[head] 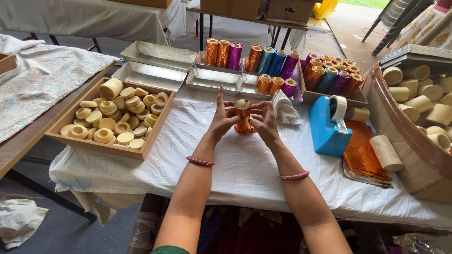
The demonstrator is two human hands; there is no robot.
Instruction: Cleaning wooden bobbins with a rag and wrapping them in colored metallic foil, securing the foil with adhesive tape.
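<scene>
Both my hands hold one small spool (243, 117) wrapped in shiny orange foil, standing upright on the white tablecloth (245, 169). My left hand (222, 117) cups its left side with the index finger raised. My right hand (263, 120) presses its right side. A cream end cap shows at the spool's top. A pink bangle circles each wrist.
A wooden tray of cream round caps (113, 117) sits left. Empty metal trays (150, 74) and foil-wrapped spools in orange, blue and purple (278, 63) stand behind. A blue tape dispenser (328, 124), orange foil sheets (365, 153), bare cream tubes (385, 151) and a crumpled white cloth (285, 109) lie right.
</scene>
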